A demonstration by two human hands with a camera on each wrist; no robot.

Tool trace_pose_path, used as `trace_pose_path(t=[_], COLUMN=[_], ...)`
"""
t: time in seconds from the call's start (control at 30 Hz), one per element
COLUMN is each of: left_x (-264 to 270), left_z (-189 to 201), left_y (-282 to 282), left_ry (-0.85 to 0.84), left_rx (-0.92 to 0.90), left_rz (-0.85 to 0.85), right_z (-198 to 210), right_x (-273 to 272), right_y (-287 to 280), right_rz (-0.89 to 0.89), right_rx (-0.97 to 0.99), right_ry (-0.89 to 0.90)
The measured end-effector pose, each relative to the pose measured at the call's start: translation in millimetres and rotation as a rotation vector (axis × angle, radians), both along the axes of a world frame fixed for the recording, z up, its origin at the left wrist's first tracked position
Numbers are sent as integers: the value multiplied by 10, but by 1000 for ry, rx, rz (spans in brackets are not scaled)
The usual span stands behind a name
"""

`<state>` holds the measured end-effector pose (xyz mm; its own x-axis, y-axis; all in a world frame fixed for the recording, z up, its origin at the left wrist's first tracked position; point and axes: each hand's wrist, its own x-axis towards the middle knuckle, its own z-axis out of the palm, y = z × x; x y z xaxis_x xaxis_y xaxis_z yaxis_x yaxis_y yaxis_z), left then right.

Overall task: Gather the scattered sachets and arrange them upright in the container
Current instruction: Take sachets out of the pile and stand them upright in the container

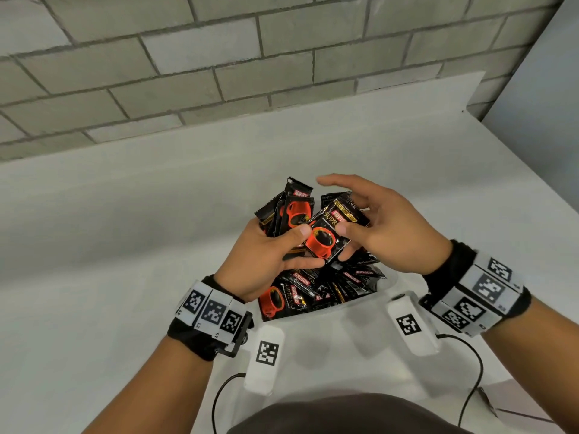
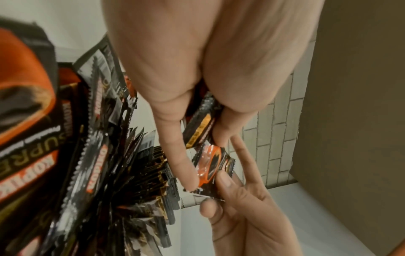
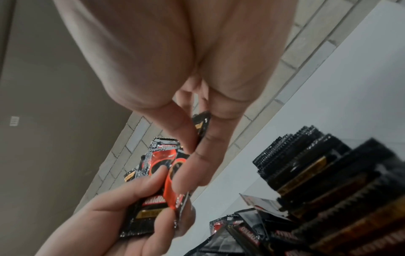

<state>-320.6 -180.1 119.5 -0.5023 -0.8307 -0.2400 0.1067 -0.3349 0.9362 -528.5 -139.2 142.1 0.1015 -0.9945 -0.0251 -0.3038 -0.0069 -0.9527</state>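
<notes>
The left hand is raised over the near part of the container, its fingers curled round a small bunch of sachets that fan upward out of the fist, black packets with a red cup printed on them. Its thumb lies on the face of the front sachet, a tilted packet held between both hands above the container. In the left wrist view the left hand shows its index finger stretched along this sachet while the right hand meets it from below. The container, a pale tub on the white table, holds many more sachets; some stand on edge in a row, others lie loose and slanted, and the near wall hides how deep they sit. In the right wrist view the row stands just right of the hands, serrated tops up. The right hand pinches the front sachet by its right edge, thumb on the face and lower fingers behind, while the index finger stretches straight out above the bunch, not touching it. From the right wrist, the right hand closes thumb and finger on the sachet, with the left hand gripping the bunch below. Behind the table stands a grey block wall.
</notes>
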Motion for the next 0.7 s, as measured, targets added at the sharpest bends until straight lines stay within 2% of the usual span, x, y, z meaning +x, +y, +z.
trace_pose_path(t=[0.13,0.23,0.37,0.5,0.6,0.7], left_x=[3,78,211,246,208,189], left_z=[0,-25,-39,-51,-58,-59], left_y=[14,-22,-79,-83,-65,-50], left_ry=[14,12,1,6,5,2], left_rx=[43,77,94,105,102,103], left_rz=[14,85,155,160,154,142], right_z=[-1,78,224,125,18,5], right_x=[-39,-237,-544,-531,-438,-396], right_y=[-14,-26,32,83,116,98], right_rz=[-31,-57,157,336,401,384], right_rx=[34,24,153,307,382,339], right_ry=[50,110,252,507,580,640])
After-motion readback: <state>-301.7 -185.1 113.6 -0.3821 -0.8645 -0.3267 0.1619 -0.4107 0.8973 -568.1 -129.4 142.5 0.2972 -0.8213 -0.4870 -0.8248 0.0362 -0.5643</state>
